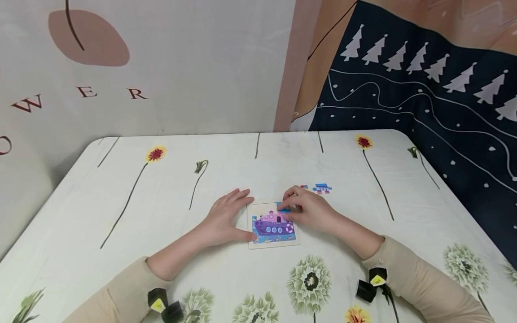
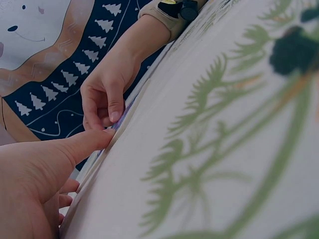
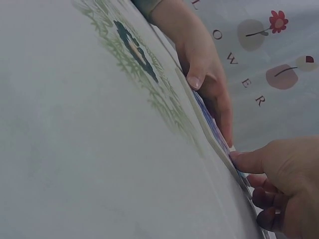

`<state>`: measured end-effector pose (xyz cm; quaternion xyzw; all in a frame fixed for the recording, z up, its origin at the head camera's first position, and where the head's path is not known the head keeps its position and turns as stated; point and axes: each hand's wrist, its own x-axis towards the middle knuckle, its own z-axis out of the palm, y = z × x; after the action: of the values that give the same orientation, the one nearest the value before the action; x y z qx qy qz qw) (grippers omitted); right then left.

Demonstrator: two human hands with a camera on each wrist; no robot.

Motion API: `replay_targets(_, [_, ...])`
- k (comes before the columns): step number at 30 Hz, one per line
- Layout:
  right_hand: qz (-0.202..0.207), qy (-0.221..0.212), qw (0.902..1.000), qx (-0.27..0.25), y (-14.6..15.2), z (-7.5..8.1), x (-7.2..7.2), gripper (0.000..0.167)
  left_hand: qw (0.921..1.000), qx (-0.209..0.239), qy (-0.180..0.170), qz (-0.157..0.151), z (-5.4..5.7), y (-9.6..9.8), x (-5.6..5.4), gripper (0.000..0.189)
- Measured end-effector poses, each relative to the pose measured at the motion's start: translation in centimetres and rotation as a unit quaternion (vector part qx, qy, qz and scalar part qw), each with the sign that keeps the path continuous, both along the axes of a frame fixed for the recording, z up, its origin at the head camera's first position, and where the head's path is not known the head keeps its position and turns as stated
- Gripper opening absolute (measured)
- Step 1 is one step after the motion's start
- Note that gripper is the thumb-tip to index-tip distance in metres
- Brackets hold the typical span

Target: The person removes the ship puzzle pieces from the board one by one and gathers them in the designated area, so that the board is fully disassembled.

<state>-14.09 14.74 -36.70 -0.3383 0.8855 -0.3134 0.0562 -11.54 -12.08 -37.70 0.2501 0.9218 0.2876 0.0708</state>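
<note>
A small square jigsaw puzzle board [image 1: 274, 245] with a light frame lies on the table, showing a purple and pink ship on blue water. My left hand [image 1: 227, 218] rests along its left side with fingers spread, the thumb over the lower left edge. At the upper right corner, my right hand [image 1: 311, 210] bends its fingers and thumb round a blue puzzle piece [image 1: 284, 206], partly hidden under the fingertips. From the left wrist view, the right hand [image 2: 110, 94] reaches down to the board across from the left thumb.
Beyond the right hand lie loose joined blue and purple puzzle pieces [image 1: 322, 188] and a small reddish piece [image 1: 304, 186], partly behind the fingers. A flower-printed cloth [image 1: 161, 193] covers the table. Printed hangings stand behind and at the right.
</note>
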Motion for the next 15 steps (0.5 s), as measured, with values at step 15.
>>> replay_targets(15, [-0.04,0.003,0.9992,0.007,-0.17,-0.38,0.02,0.045,1.0,0.003,-0.002,0.001,0.0,-0.01,0.01,0.09])
